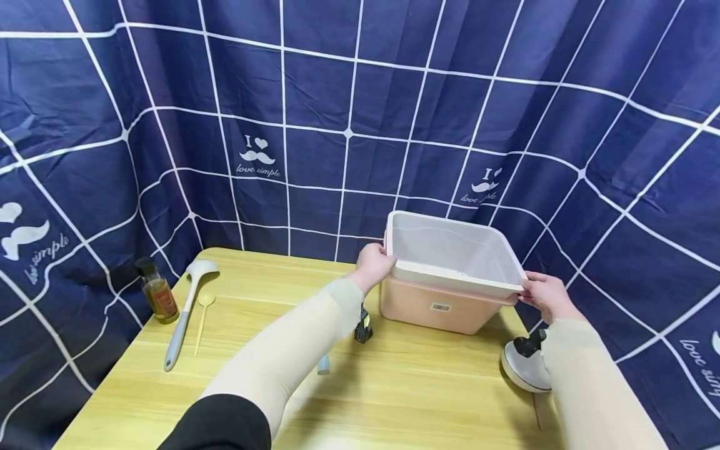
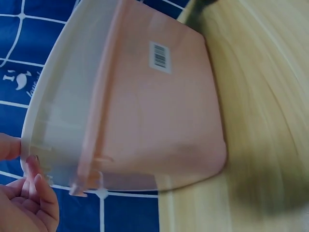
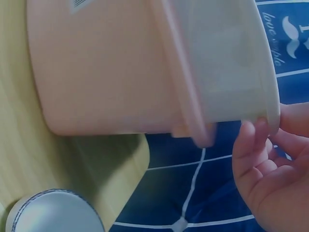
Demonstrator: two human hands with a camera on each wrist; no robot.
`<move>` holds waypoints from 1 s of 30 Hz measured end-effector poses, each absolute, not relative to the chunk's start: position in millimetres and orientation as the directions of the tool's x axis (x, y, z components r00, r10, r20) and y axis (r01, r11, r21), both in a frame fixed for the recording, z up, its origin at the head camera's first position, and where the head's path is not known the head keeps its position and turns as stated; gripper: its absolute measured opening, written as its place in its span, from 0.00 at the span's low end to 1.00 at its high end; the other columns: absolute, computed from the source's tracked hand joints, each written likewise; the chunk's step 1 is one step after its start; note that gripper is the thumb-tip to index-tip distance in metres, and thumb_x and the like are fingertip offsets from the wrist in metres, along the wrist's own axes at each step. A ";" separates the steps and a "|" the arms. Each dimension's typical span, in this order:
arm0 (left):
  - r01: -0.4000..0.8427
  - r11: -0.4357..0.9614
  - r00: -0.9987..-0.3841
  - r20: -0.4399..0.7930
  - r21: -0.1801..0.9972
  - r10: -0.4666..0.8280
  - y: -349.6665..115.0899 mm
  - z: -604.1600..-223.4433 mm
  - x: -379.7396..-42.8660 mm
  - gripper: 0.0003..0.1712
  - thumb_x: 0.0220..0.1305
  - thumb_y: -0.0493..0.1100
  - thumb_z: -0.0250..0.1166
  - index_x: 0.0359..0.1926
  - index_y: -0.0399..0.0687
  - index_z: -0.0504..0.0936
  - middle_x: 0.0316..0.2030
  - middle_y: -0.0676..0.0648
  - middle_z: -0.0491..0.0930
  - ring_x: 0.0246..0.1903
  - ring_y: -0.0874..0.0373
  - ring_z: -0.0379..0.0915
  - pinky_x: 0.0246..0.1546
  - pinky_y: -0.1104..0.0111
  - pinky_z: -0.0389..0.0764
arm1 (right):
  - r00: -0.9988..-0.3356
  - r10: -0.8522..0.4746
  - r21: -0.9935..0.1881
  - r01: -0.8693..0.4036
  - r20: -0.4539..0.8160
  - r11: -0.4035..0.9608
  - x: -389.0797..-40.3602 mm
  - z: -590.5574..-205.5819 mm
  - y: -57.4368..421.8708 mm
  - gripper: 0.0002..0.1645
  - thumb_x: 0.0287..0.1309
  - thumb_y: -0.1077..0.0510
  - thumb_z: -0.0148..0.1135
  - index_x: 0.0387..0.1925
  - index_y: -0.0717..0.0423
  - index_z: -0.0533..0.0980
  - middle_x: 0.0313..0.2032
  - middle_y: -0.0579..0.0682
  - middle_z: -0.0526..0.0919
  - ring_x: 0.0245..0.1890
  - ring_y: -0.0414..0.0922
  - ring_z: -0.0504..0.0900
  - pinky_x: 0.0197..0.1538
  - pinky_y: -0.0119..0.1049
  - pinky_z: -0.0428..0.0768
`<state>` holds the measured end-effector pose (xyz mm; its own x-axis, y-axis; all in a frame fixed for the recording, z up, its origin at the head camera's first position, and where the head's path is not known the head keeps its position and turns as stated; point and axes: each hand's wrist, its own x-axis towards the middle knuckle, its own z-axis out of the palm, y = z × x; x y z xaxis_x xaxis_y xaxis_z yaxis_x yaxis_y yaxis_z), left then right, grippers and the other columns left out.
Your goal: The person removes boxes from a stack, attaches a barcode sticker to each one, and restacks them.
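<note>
A white plastic bin (image 1: 450, 281) sits partly inside a pink bin (image 1: 416, 306), its rim raised above the pink one. At the bin's left end my left hand (image 1: 374, 265) pinches the white rim, thumb on top and fingers beneath. My right hand (image 1: 545, 294) grips the same rim at the right front corner. In the left wrist view, the white wall (image 2: 72, 96) shows above the pink rim, with a barcode label (image 2: 160, 57) on the pink side. The right wrist view shows fingertips (image 3: 260, 129) curled under the white rim.
On the left of the wooden table (image 1: 264, 281) lie a grey-handled ladle (image 1: 188, 306) and a small yellow spoon (image 1: 203, 315). A bottle of amber liquid (image 1: 160, 297) stands beside them. A white round dish (image 1: 525, 369) sits near my right forearm. Blue checked curtains surround the table.
</note>
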<state>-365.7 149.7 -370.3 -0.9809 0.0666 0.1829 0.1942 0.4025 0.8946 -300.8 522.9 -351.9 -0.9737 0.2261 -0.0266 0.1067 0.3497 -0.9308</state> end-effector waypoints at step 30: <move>0.282 0.464 -0.954 0.295 0.840 0.046 127.4 -390.1 -367.7 0.26 0.69 0.51 0.60 0.58 0.35 0.74 0.48 0.38 0.78 0.49 0.45 0.75 0.53 0.56 0.74 | -0.894 0.404 -0.640 0.196 0.195 0.743 -292.5 -361.5 514.8 0.40 0.74 0.46 0.38 0.71 0.74 0.51 0.67 0.78 0.55 0.67 0.72 0.55 0.68 0.57 0.59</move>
